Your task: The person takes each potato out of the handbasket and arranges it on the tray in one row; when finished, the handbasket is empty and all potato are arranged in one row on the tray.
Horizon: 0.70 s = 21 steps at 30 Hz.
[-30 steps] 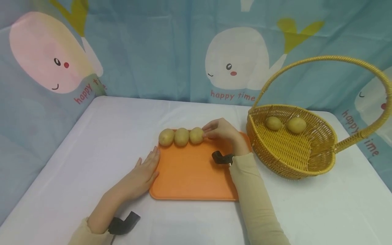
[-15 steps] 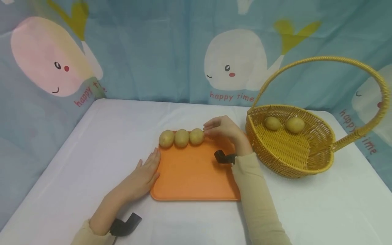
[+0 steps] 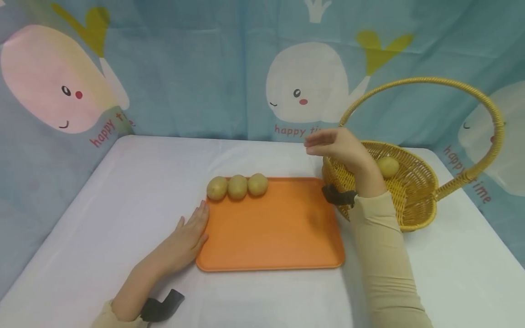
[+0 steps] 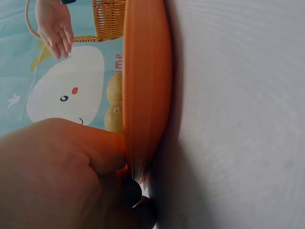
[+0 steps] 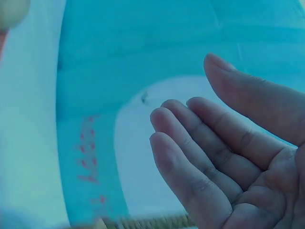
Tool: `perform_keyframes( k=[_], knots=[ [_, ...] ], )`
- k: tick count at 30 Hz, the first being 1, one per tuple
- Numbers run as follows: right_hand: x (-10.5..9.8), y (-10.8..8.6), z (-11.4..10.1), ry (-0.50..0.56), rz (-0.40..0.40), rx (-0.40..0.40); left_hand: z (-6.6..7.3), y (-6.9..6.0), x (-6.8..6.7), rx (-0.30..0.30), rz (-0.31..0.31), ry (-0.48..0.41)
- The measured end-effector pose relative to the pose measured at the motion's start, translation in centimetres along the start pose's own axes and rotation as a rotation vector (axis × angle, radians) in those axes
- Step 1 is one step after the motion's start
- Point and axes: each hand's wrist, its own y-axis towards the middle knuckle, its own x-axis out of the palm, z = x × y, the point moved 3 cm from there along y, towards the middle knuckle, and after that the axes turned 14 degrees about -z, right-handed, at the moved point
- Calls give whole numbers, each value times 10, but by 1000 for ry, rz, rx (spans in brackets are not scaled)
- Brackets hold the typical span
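Observation:
Three potatoes (image 3: 237, 187) sit side by side along the far left edge of the orange tray (image 3: 279, 228). My left hand (image 3: 184, 239) lies flat against the tray's left edge, fingers extended and touching it. The left wrist view has this hand (image 4: 62, 167) beside the tray's rim (image 4: 145, 81). In the air at the near left side of the wicker basket (image 3: 414, 200) is my right hand (image 3: 340, 148), its fingers loosely bent. The right wrist view confirms that nothing lies in this palm (image 5: 228, 162). One potato (image 3: 387, 167) shows inside the basket; the right arm covers part of the interior.
The basket's tall arched handle (image 3: 440, 81) rises over its right side. A white cloth (image 3: 164, 168) covers the table. Behind stands a blue curtain (image 3: 197, 82) with whale prints. Black straps (image 3: 162, 306) circle both wrists.
My right hand has left the third potato, rising and moving right toward the basket. The three potatoes stay in their row on the tray. My left hand keeps its place at the tray's edge.

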Motion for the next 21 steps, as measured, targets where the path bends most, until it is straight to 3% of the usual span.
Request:
perform_keyframes(
  k=[12,21],
  knots=[
    [-51,-34,29,-59,30,58,-1,0,1,-1,3,-18],
    [-77,-41,61,-61,23,104,1,-1,0,-8,4,-4]
  ],
)
